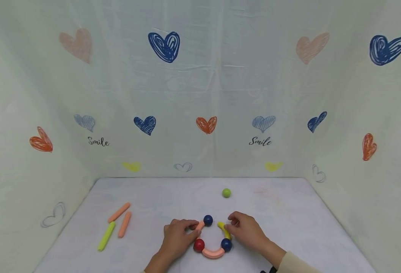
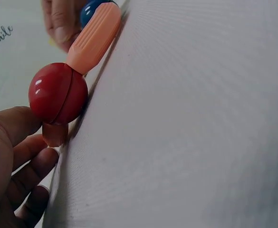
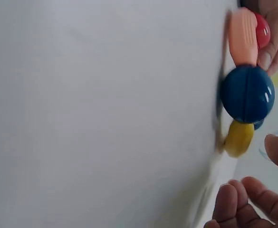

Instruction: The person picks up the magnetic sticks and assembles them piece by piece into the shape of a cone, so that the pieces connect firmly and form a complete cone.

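pale tabletop, heart-printed sheeting behind, unclosed toy ring on top

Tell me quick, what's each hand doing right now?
Left hand: closed, pinching an orange stick.
Right hand: open, holding nothing, beside the yellow stick.

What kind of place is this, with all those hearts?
Maybe a little play booth or filming corner. Pale sheeting printed with hearts and "Smile" surrounds a white tabletop, where there are toy-like pieces such as a red ball and a yellow-green rod.
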`<move>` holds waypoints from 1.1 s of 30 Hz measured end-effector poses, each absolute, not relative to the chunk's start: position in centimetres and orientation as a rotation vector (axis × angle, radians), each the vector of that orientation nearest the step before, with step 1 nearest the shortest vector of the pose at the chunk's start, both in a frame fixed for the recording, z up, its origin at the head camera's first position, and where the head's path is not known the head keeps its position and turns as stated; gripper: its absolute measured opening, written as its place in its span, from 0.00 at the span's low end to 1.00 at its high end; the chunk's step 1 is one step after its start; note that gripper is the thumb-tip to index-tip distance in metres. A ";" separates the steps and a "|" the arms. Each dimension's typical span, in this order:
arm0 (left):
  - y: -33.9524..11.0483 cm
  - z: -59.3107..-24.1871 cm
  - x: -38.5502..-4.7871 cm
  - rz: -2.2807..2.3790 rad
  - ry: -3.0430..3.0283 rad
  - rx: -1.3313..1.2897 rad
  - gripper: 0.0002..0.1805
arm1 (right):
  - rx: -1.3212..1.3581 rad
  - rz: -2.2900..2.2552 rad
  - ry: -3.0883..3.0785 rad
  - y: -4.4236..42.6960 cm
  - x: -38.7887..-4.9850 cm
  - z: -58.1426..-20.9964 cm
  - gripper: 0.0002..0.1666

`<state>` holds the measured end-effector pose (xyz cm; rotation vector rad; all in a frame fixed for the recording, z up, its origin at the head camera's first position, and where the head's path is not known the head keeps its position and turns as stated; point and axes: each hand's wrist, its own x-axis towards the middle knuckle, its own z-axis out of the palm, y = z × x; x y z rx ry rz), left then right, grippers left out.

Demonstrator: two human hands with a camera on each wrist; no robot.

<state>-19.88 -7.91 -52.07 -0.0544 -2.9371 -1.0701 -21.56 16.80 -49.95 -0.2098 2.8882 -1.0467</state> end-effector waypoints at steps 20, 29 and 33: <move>-8.1 -52.2 -19.7 -1.094 -2.980 -0.120 0.18 | -0.197 -1.245 2.606 16.9 -18.4 -50.3 0.38; -8.2 -52.3 -19.8 -1.080 -2.984 -0.145 0.18 | -0.228 -1.220 2.602 17.0 -18.7 -50.5 0.37; -8.2 -52.2 -19.8 -1.096 -2.982 -0.140 0.18 | -0.250 -1.186 2.621 17.0 -18.8 -50.7 0.37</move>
